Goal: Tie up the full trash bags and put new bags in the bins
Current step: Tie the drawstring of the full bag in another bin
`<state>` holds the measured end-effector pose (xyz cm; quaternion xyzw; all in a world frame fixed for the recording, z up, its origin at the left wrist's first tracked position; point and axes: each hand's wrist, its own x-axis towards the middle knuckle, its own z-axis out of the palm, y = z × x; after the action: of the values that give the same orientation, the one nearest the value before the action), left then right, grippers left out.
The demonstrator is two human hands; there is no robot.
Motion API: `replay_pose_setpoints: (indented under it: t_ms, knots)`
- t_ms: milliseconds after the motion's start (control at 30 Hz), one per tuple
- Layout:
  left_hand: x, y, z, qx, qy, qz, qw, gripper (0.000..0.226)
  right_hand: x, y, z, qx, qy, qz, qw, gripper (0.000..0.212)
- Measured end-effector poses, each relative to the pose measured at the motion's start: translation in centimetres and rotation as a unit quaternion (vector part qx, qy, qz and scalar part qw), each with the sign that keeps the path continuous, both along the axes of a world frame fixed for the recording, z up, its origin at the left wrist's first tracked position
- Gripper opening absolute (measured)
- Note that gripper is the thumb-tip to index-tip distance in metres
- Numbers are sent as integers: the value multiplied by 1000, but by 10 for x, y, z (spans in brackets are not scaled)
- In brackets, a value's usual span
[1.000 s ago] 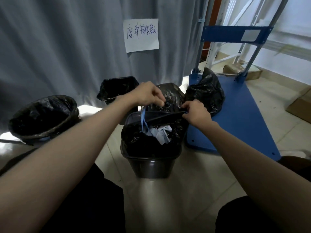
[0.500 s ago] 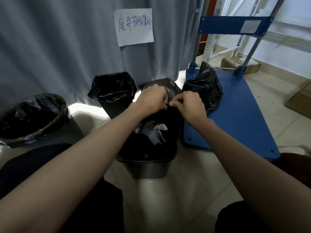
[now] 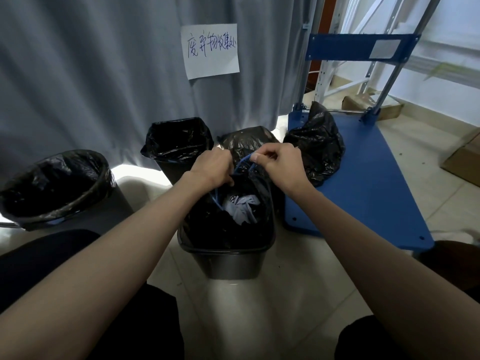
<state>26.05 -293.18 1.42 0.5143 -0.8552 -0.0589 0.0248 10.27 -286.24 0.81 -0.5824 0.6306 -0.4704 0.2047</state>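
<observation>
A dark rectangular bin (image 3: 228, 263) stands on the floor right in front of me, lined with a black trash bag (image 3: 202, 229) that holds crumpled white paper (image 3: 242, 207). A blue drawstring (image 3: 242, 163) runs along the bag's mouth. My left hand (image 3: 213, 168) grips the gathered bag edge and drawstring over the bin's far side. My right hand (image 3: 279, 165) pinches the blue drawstring loop just to its right. The two hands nearly touch.
A tied black bag (image 3: 315, 149) lies on the blue platform cart (image 3: 368, 183) at right. Another black bag (image 3: 249, 140) sits behind the bin. Two bag-lined bins stand at left: a square bin (image 3: 178, 144) and a round bin (image 3: 55, 185). A grey curtain with a paper sign (image 3: 210, 50) hangs behind.
My hands came together from the bag's opposite edges and lifted the gathered mouth. The blue drawstring loop now shows between them.
</observation>
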Motion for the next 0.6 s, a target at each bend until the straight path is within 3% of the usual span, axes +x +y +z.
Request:
replay_pose_setpoints:
  t_ms: [200, 367, 433, 600]
  knots:
    - [-4, 4, 40, 73, 197, -99, 973, 25, 5, 1, 10, -19, -40, 35, 998, 4]
    - [-3, 8, 46, 44, 223, -73, 971, 15, 3, 2, 2, 4, -120, 3, 993, 32]
    - [-1, 7, 48, 40, 227, -65, 971, 13, 4, 3, -5, 37, -95, 16, 995, 38]
    - [6, 5, 49, 40, 259, -43, 964, 11, 9, 1, -22, 95, 90, 13, 991, 16]
